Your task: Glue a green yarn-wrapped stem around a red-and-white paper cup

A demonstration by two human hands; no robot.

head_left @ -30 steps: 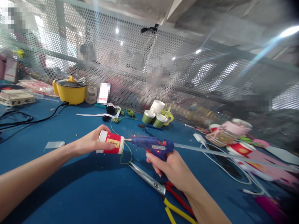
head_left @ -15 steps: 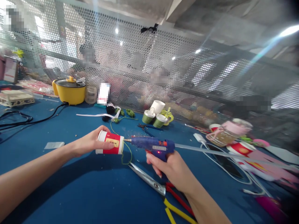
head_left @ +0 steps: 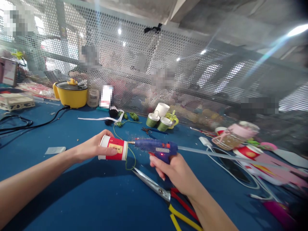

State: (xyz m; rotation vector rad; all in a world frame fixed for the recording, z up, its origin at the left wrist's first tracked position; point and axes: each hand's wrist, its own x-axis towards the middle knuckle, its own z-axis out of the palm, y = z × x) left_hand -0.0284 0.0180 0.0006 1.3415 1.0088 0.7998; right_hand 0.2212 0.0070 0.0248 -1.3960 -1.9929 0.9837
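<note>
A red and white paper cup (head_left: 115, 154) lies on its side in my left hand (head_left: 102, 146), its end turned to the right. Green yarn (head_left: 134, 158) runs along that end and hangs in a loop below it. My right hand (head_left: 174, 168) is closed round the handle of a blue hot glue gun (head_left: 156, 146) with a small red light lit. The gun's nozzle is at the yarn-edged end of the cup; I cannot tell whether it touches. A clear glue stick (head_left: 199, 150) sticks out of the gun's back. Beneath lie large scissors (head_left: 156, 189) with red and yellow handles.
Behind stand green-wrapped cups (head_left: 152, 119), pliers (head_left: 149, 132), green yarn bundles (head_left: 134, 116) and a yellow electric pot (head_left: 72, 96). To the right are a phone (head_left: 232, 165) with a white cable and a pink-covered jar (head_left: 232, 138). A perforated metal screen (head_left: 134, 73) borders the table.
The glue gun and my right hand have shifted slightly left, the nozzle nearer the cup's end. The cup has turned a little in my left hand.
</note>
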